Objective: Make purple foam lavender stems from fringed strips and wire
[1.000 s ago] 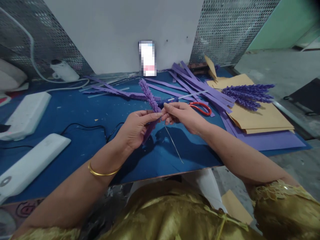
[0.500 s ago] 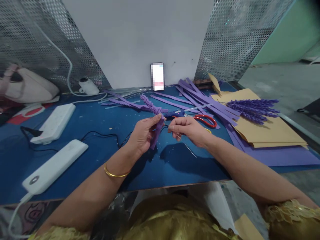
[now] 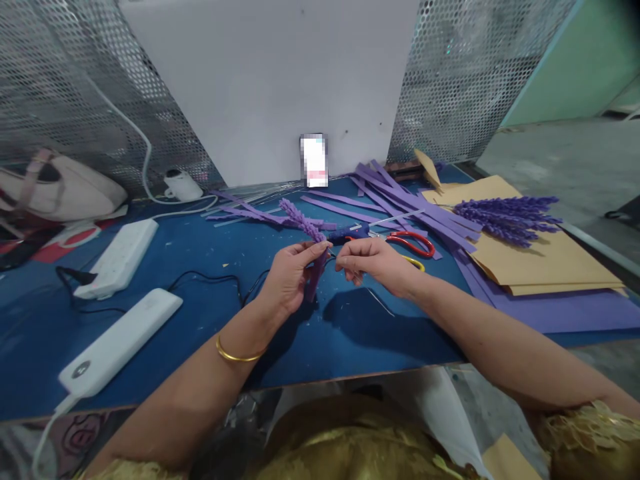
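Note:
My left hand (image 3: 293, 273) pinches the base of a purple flower spike (image 3: 300, 219), which points up and to the left. A loose purple strip (image 3: 315, 277) hangs below those fingers. Just to the right, my right hand (image 3: 370, 263) is closed, thumb against forefinger, beside a thin stem; what lies between its fingertips is too small to make out. Behind the hands lies a dark blue tool (image 3: 347, 233), with red-handled scissors (image 3: 417, 244) at its right. A thin wire (image 3: 381, 301) rests on the blue table (image 3: 350, 353) below my right hand.
Purple strips (image 3: 400, 193) lie at the back right. Finished purple flowers (image 3: 505, 217) rest on tan sheets (image 3: 540, 267). A phone (image 3: 314, 160) leans against the white board. At left are a power strip (image 3: 123, 257), a power bank (image 3: 123, 340), cables and a pale bag (image 3: 75, 187).
The view has shifted slightly. The flower spike sits a little lower relative to the phone, and the hanging strip has turned more edge-on. Both hands keep nearly the same pose.

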`<state>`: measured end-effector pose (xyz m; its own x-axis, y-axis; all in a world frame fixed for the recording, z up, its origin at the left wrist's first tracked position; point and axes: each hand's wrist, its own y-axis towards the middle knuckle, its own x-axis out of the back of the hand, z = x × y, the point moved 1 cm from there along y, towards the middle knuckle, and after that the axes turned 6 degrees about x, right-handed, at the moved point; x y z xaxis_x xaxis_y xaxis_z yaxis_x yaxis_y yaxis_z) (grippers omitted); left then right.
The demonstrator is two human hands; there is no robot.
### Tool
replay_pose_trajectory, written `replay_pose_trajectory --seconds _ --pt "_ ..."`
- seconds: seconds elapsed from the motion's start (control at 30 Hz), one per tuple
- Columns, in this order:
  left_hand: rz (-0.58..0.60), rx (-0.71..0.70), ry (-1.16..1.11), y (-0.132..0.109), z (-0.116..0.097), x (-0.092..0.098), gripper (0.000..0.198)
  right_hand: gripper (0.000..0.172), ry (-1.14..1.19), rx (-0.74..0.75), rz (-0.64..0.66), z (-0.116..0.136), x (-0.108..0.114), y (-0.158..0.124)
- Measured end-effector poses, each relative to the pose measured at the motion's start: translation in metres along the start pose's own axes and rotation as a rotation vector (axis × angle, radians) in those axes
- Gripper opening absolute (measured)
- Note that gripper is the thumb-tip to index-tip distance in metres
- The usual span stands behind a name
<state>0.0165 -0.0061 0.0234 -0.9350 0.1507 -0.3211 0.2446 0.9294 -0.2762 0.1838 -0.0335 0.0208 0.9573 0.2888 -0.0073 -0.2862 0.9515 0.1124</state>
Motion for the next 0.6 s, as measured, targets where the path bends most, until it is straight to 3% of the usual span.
replay_pose_trajectory --seconds 0.5,0.6 --pt "0.031 -0.005 0.004 -0.0022 -0.0020 -0.0009 0.033 0.016 -0.010 0.034 0.028 -0.0017 -0.0001 -0.0002" --pt "-0.019 -0.044 0.005 -0.0006 -0.0026 -0.0001 0.036 0.016 -0.022 0.010 0.044 -0.0017 -0.0011 -0.0010"
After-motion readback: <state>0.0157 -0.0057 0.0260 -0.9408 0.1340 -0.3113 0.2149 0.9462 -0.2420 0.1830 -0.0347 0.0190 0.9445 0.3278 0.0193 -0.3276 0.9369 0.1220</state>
